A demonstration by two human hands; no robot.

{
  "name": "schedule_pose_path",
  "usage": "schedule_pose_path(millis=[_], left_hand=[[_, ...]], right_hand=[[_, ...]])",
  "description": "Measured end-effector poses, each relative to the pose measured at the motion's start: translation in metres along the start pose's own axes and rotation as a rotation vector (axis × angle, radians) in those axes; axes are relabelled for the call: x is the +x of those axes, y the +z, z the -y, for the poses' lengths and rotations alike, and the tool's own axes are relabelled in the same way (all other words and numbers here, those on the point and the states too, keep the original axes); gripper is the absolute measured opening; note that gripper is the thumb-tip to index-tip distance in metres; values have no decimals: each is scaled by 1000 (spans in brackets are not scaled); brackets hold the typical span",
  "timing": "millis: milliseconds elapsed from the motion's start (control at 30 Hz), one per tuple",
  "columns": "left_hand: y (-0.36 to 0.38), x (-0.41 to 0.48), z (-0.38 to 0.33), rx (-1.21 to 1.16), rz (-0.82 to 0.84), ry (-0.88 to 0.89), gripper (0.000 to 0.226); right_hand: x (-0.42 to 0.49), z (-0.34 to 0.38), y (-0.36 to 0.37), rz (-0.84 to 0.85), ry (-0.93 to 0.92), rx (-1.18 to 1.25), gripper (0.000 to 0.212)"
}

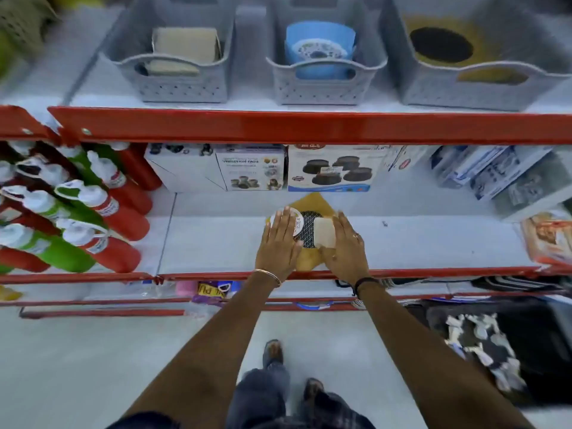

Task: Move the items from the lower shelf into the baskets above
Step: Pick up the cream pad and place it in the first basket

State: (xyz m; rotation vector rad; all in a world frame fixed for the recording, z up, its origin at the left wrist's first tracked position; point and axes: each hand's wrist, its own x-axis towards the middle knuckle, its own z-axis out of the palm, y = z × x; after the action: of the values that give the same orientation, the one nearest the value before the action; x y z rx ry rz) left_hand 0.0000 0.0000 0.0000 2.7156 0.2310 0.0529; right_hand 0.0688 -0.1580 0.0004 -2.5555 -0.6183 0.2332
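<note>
On the lower shelf (pixel 418 239) lies a yellow mat with a black patterned centre (pixel 309 224). A round white item (pixel 295 222) and a beige rectangular pad (pixel 325 233) rest on top of it. My left hand (pixel 278 246) lies flat over the round white item. My right hand (pixel 346 252) touches the beige pad, fingers extended. Above stand three grey baskets: the left basket (pixel 182 85) holds beige pads, the middle basket (pixel 322 88) holds a blue round item, the right basket (pixel 464 91) holds a yellow and black mat.
Red and green bottles (pixel 93 209) fill the shelf's left side. Boxes (pixel 328 168) line the back, more packages (pixel 495 174) sit at the right. Red shelf rails (pixel 309 126) run across. Rugs (pixel 483 345) lie lower right. My feet stand on the grey floor.
</note>
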Motion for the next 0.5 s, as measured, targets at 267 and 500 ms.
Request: schedule_pose_path(millis=[267,500], left_hand=[[26,8,17,59,153,-77,61],[19,-1,13,109,119,-62,57]], right_hand=[[14,-17,8,135,42,-36,90],[8,-14,-10,286,-117,-265,89]])
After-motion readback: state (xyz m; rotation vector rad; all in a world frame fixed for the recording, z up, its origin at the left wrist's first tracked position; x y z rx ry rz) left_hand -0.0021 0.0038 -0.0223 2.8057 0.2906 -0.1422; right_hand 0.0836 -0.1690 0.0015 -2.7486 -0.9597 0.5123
